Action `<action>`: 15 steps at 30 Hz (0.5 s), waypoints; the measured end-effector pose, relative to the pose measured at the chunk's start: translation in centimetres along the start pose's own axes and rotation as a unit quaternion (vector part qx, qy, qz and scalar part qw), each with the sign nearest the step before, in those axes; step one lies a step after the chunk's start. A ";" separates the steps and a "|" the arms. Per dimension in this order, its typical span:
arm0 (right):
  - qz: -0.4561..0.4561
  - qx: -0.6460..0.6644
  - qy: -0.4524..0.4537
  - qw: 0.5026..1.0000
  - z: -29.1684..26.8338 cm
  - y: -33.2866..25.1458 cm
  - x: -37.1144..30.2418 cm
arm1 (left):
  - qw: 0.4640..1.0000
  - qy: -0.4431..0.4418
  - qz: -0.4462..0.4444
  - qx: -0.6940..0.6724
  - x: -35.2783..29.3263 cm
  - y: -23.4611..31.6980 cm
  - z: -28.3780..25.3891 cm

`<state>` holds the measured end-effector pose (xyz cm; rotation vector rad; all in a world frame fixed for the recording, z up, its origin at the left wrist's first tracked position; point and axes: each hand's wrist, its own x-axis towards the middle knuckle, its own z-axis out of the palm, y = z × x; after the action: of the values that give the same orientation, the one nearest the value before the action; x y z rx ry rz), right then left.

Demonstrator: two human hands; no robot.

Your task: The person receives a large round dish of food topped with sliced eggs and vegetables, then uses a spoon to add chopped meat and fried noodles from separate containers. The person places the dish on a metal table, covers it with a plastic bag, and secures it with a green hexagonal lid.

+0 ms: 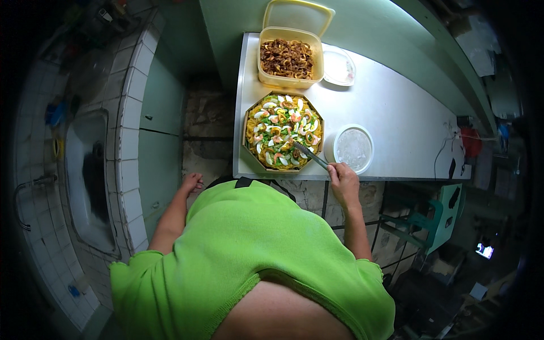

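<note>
Gripping metal tongs (311,156): right hand (343,178), fingers closed round the handle end, at the near edge of the counter (405,113), right of centre in the frame. Left hand (193,182): left of centre, below the counter's near edge and off it, fingers loosely curled, nothing seen in it. Octagonal box (245,129): one, upper centre of the frame, on the counter toward its left end, filled with yellow noodles (253,118) and topped with egg wedges (268,157), pink shrimp-like pieces and chopped greens. Governing relation: the box lies up and to the left of the right hand, the nearer of the two; the tongs' long axis slants from that hand toward the upper left, tips over the topping at the box's lower right. Whether the tips touch or pinch anything cannot be told. Yellow plastic container (290,84): one, above the box in the frame, lid tipped back, holding brown, curled, crisp-looking pieces (283,58). White-rimmed round tub (371,152): one, right of the box, just above the right hand. White dish (340,67): one, beside the yellow container on its right, contents indistinct.
</note>
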<state>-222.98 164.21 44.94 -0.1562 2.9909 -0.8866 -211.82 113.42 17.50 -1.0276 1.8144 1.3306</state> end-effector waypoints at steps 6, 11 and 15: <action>0.009 0.088 0.068 0.994 -2.5 1.3 5.1 | 1.000 -0.005 -0.005 0.022 -1.6 -1.1 -0.4; -0.014 0.014 0.126 0.992 0.2 -0.5 19.0 | 0.999 0.012 -0.038 0.013 -1.8 -2.2 -1.3; -0.007 -0.156 0.135 0.979 2.8 -2.5 27.0 | 0.999 0.016 -0.035 -0.036 -2.8 -1.6 -2.3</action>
<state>-249.53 157.88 44.19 -0.0637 3.3692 -0.4651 -209.20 111.46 19.75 -1.1464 1.7490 1.3533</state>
